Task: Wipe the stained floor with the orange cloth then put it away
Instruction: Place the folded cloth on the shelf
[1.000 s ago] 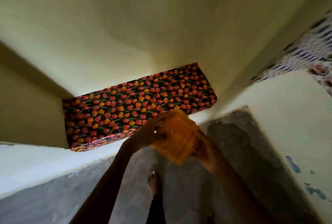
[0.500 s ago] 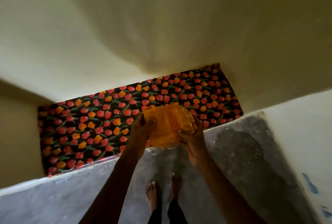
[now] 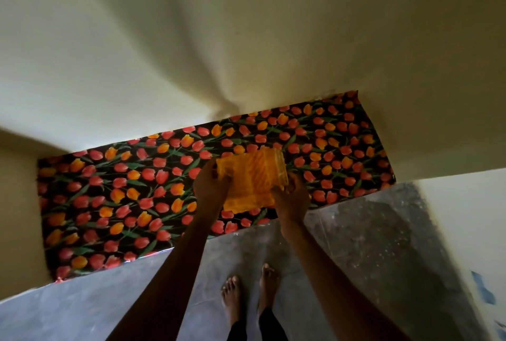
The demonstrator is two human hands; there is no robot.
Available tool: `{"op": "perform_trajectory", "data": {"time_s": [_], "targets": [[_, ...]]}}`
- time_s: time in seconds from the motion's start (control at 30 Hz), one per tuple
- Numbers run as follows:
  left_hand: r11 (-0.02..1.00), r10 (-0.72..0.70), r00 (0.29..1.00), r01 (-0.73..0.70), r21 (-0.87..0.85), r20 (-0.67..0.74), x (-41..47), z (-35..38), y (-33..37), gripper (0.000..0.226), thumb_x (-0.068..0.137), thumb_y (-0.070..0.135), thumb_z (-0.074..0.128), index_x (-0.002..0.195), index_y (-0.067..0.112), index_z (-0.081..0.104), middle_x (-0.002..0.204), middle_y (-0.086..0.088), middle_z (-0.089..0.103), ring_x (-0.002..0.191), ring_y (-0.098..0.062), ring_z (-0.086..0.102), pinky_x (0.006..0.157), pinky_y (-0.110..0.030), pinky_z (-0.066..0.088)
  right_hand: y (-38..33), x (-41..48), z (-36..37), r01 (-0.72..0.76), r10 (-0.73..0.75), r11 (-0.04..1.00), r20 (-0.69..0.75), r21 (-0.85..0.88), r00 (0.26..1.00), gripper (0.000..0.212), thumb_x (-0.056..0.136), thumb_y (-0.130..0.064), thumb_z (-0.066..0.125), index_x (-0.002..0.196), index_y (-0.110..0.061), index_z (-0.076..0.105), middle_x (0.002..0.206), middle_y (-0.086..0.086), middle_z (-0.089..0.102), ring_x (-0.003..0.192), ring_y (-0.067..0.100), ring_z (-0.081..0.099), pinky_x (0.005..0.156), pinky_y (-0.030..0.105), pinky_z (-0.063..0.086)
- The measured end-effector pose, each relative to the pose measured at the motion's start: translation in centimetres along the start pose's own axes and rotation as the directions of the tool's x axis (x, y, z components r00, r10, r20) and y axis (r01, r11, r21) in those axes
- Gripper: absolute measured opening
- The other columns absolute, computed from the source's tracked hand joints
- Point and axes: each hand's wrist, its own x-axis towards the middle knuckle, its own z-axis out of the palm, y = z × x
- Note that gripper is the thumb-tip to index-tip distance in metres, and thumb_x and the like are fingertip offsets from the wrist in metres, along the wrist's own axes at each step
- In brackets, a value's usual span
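Note:
The folded orange cloth (image 3: pixel 253 179) is held over a shelf lined with a tulip-patterned sheet (image 3: pixel 131 198), near the shelf's middle right. My left hand (image 3: pixel 209 183) grips the cloth's left edge. My right hand (image 3: pixel 291 195) grips its right lower corner. Whether the cloth touches the shelf I cannot tell. The grey floor (image 3: pixel 356 245) lies below, mottled and darker at the right.
The shelf sits in a recess between pale yellow walls (image 3: pixel 246 39). My bare feet (image 3: pixel 246 297) stand on the floor just before the shelf's front edge. A white wall with blue marks (image 3: pixel 482 286) runs along the right.
Both hands have carried the cloth forward from in front of the shelf to over its patterned surface. My view has tilted down and closer to the shelf.

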Motion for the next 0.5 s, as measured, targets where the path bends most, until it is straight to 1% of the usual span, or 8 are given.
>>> {"op": "perform_trajectory", "data": {"time_s": [0.1,0.17,0.2,0.27,0.33,0.4,0.47,0.5], "targets": [[0.999,0.032,0.997,-0.032,0.0,-0.063,-0.9,-0.2,0.0,0.041,0.083,0.022,0.073,0.119,0.011,0.057,0.096,0.001,0.062,0.086,-0.02,0.063,0.067,-0.031,0.054,-0.8,0.4,0.3,0.037,-0.032,0.979,0.028,-0.199,0.999,0.048,0.071,-0.011,0.071,0.118,-0.018,0.066,0.11,0.006,0.07,0.098,0.028,0.066,0.077,0.047,0.057],[1.0,0.028,0.997,-0.028,0.004,-0.066,-1.0,-0.5,0.4,0.043,0.082,0.018,0.075,0.119,0.008,0.054,0.098,0.001,0.057,0.088,-0.018,0.057,0.062,-0.018,0.042,-1.2,0.8,0.1,0.017,-0.004,0.979,0.065,-0.203,0.998,0.057,0.074,-0.014,0.072,0.129,-0.017,0.061,0.121,0.008,0.068,0.108,0.031,0.065,0.084,0.047,0.056],[1.0,0.021,0.998,-0.02,0.013,-0.057,-1.0,-0.7,0.6,0.044,0.081,0.017,0.075,0.119,0.008,0.054,0.099,0.001,0.056,0.089,-0.018,0.056,0.061,-0.017,0.039,-1.4,1.0,-0.1,-0.001,0.017,0.98,0.079,-0.199,0.997,0.059,0.077,-0.016,0.073,0.134,-0.016,0.059,0.126,0.009,0.066,0.113,0.032,0.063,0.088,0.047,0.055],[1.0,0.004,0.999,-0.005,-0.008,-0.054,-0.8,-0.9,0.6,0.042,0.08,0.017,0.076,0.115,0.01,0.054,0.097,0.002,0.057,0.089,-0.019,0.057,0.064,-0.022,0.045,-1.7,1.4,-0.6,-0.017,0.037,0.981,0.101,-0.191,0.994,0.057,0.085,-0.023,0.073,0.139,-0.011,0.055,0.13,0.01,0.063,0.118,0.032,0.061,0.091,0.044,0.052],[0.999,0.019,0.996,-0.023,-0.049,-0.082,-0.7,-1.0,0.4,0.037,0.079,0.017,0.077,0.109,0.014,0.056,0.097,0.001,0.06,0.086,-0.016,0.059,0.07,-0.031,0.053,-1.9,1.7,-0.9,0.013,0.012,0.981,0.125,-0.196,0.992,0.051,0.087,-0.032,0.072,0.131,-0.009,0.062,0.122,0.01,0.067,0.11,0.03,0.064,0.084,0.041,0.052],[0.996,0.055,0.99,-0.064,-0.07,-0.128,-0.9,-1.1,0.3,0.035,0.079,0.015,0.077,0.106,0.016,0.056,0.1,-0.001,0.062,0.082,-0.008,0.057,0.07,-0.03,0.052,-2.0,1.7,-1.0,0.075,-0.042,0.977,0.164,-0.198,0.986,0.049,0.081,-0.042,0.067,0.116,-0.007,0.069,0.099,0.006,0.07,0.088,0.022,0.065,0.069,0.032,0.046],[0.995,0.081,0.988,-0.088,-0.053,-0.133,-1.1,-1.2,0.2,0.038,0.08,0.013,0.076,0.111,0.016,0.054,0.106,-0.001,0.061,0.087,-0.012,0.058,0.069,-0.027,0.05,-1.9,1.3,-0.8,0.117,-0.078,0.966,0.174,-0.23,0.982,0.039,0.08,-0.04,0.064,0.103,-0.009,0.069,0.08,-0.004,0.063,0.072,0.015,0.059,0.059,0.027,0.04],[0.995,0.094,0.988,-0.098,-0.021,-0.123,-1.2,-1.2,-0.1,0.042,0.08,0.012,0.075,0.116,0.014,0.053,0.111,-0.002,0.059,0.093,-0.016,0.058,0.07,-0.026,0.05,-1.9,1.1,-0.8,0.137,-0.098,0.953,0.152,-0.269,0.983,0.033,0.082,-0.038,0.063,0.102,-0.012,0.069,0.08,-0.004,0.064,0.073,0.018,0.061,0.058,0.028,0.043]]}}
